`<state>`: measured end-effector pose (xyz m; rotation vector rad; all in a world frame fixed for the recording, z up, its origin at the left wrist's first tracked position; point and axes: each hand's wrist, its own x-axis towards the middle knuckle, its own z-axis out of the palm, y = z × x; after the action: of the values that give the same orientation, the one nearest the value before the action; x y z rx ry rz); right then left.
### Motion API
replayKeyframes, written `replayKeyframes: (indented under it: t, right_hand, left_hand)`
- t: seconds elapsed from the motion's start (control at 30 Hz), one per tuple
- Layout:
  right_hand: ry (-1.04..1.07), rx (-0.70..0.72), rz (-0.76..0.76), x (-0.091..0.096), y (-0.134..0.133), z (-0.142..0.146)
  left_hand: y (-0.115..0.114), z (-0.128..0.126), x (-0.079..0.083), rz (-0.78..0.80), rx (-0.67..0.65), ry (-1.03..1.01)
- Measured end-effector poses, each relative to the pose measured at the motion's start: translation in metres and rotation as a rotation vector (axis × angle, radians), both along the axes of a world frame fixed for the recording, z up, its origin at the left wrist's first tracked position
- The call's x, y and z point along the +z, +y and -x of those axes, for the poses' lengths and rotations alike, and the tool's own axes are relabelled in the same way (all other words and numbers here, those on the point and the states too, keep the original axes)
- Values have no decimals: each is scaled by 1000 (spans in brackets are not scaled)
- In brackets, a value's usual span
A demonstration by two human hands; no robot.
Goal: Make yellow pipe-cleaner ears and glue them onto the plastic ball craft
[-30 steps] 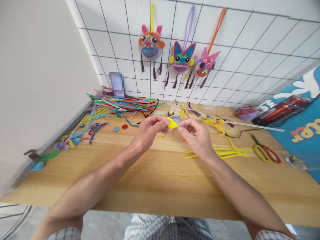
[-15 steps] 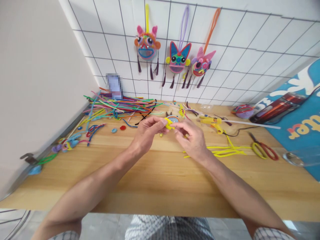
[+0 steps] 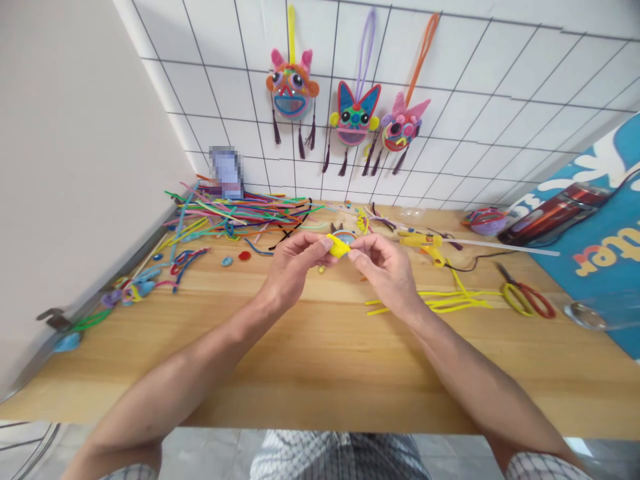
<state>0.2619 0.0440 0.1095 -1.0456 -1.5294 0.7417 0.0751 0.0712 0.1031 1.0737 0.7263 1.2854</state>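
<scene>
Both of my hands meet above the middle of the wooden table (image 3: 310, 360). My left hand (image 3: 293, 267) pinches a small yellow pipe-cleaner coil (image 3: 339, 246) between thumb and fingers. My right hand (image 3: 383, 267) grips the same coil from the right side. A small round blue and orange piece (image 3: 346, 235) shows just behind the coil; I cannot tell whether it is joined to it.
A pile of coloured pipe cleaners (image 3: 240, 213) lies at the back left. Yellow pipe cleaners (image 3: 440, 301), a yellow glue gun (image 3: 424, 243) and red-and-yellow scissors (image 3: 530, 299) lie to the right. Three pipe-cleaner masks (image 3: 350, 113) hang on the wire grid wall.
My hands stay together on the yellow coil, turning it slightly. The view has shifted a little, so everything sits slightly left of and lower than before.
</scene>
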Motion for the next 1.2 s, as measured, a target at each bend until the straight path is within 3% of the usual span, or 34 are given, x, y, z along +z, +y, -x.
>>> replayKeyframes:
  t: [0.5,1.2]
  right_hand:
    - [45,25,86,4,2,2]
    - [-23,-42,78,6,3,-1]
  left_hand:
    - [1,-4,-9,-11,-5,-74]
    - [1,-5,-14,-99,-57,-4]
